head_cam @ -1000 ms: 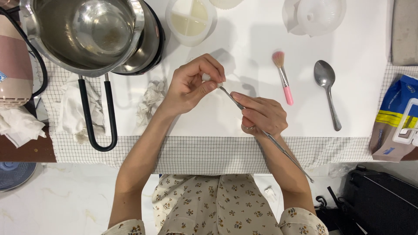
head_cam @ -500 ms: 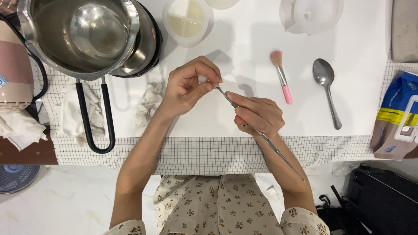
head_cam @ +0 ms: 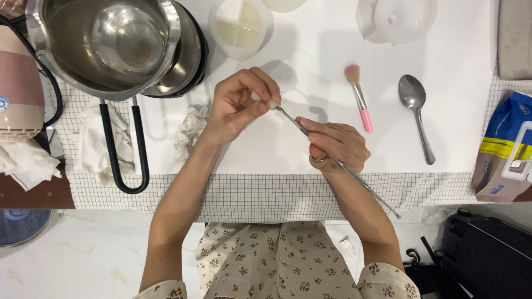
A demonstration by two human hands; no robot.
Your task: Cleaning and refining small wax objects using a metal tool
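Fingers of my left hand (head_cam: 235, 108) pinch a small white lump (head_cam: 272, 104) above the white tabletop (head_cam: 310, 55); my right hand (head_cam: 335, 145) is closed on a thin metal pick (head_cam: 338, 163), tip touching the lump. Step judged: scraping. Next calls for steady, light pressure.

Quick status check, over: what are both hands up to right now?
Left hand pinching small white piece. Right hand gripping thin metal tool, tip at the piece. Nothing between hands; pink brush and spoon lie apart to the right.
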